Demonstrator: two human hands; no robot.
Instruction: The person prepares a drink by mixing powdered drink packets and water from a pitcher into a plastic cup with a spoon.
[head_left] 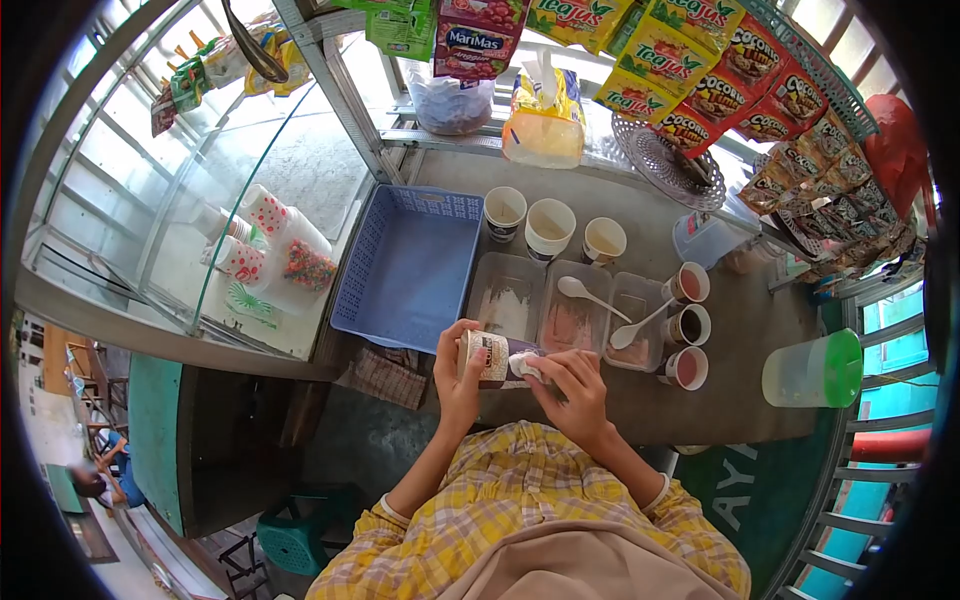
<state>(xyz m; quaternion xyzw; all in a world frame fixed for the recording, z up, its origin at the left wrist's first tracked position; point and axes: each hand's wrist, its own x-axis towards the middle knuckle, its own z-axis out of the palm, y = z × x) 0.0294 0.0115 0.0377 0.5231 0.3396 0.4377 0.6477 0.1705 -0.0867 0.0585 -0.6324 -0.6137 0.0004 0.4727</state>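
Note:
My left hand [459, 385] is wrapped round a printed paper cup [485, 358], tipped on its side above the counter's near edge. The cup is cream with dark lettering at one end and dark purple at the other. At the purple end, my right hand [575, 388] pinches a small crumpled white piece [526, 366] that looks like tissue, pressed to the cup. Just beyond my hands stand clear plastic tubs: one with white powder [503, 308], one with pinkish powder [572, 335] and a white spoon [590, 297], and another tub [637, 297] with a second white spoon [640, 325].
Paper cups [549, 228] stand behind the tubs; filled cups [690, 283] line their right side. A blue basket [405, 260] is at left beside a glass case [270, 270]. A green-lidded pitcher [815, 370] stands right. Drink sachets [675, 55] hang overhead. A person sits far left.

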